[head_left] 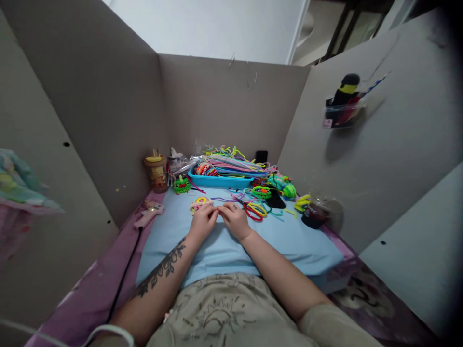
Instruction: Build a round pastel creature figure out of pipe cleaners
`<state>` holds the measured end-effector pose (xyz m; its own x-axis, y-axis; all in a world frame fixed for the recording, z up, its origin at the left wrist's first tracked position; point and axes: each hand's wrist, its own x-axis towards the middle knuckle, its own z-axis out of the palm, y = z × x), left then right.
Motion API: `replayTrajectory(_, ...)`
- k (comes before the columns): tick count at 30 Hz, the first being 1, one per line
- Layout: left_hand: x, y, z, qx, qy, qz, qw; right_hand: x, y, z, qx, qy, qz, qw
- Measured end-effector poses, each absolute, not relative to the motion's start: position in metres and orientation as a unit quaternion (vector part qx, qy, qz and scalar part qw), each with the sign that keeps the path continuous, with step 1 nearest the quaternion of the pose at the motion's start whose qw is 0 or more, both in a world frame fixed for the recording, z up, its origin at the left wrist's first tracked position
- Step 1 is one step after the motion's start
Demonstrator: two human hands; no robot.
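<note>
My left hand (203, 220) and my right hand (235, 219) rest close together on a light blue cloth (282, 246). Both have their fingers curled in a pinch around a small pale piece between them, too small to name. Just beyond my left fingers lies a small pink and yellow pipe-cleaner figure (199, 202). Red and yellow pipe-cleaner loops (255, 210) lie right of my right hand.
A blue tray (217, 181) piled with colourful pipe cleaners stands at the back. A lidded jar (156, 172), a green figure (182, 185), a pink glue gun (147, 216) with a black cord, a dark bowl (314, 215) and cardboard walls surround the work area.
</note>
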<state>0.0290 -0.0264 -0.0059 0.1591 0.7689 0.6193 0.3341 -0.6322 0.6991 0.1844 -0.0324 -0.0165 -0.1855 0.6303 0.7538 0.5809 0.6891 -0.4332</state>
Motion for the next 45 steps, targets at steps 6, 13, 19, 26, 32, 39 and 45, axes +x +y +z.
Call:
replayTrajectory(6,0.030,-0.026,-0.003,0.727,0.387,0.527,0.208,0.187,-0.026,-0.021,-0.401,-0.746,0.052,0.529)
replayTrajectory(13,0.029,-0.017,-0.007,0.705,0.401,0.509,0.290,0.189,-0.027,-0.012,-0.409,-0.675,0.177,0.589)
replayTrajectory(19,0.030,-0.016,-0.010,0.694,0.383,0.486,0.367,0.186,-0.028,-0.008,-0.392,-0.612,0.337,0.598)
replayTrajectory(26,0.035,-0.019,-0.007,0.691,0.356,0.473,0.416,0.180,-0.022,-0.012,-0.348,-0.540,0.512,0.570)
replayTrajectory(32,0.038,-0.019,-0.004,0.688,0.354,0.491,0.401,0.178,-0.019,-0.015,-0.330,-0.530,0.542,0.563)
replayTrajectory(39,0.033,-0.019,-0.004,0.680,0.374,0.529,0.345,0.187,-0.023,-0.012,-0.365,-0.613,0.374,0.592)
replayTrajectory(45,0.034,-0.025,-0.002,0.698,0.388,0.536,0.273,0.190,-0.029,-0.017,-0.423,-0.700,0.113,0.564)
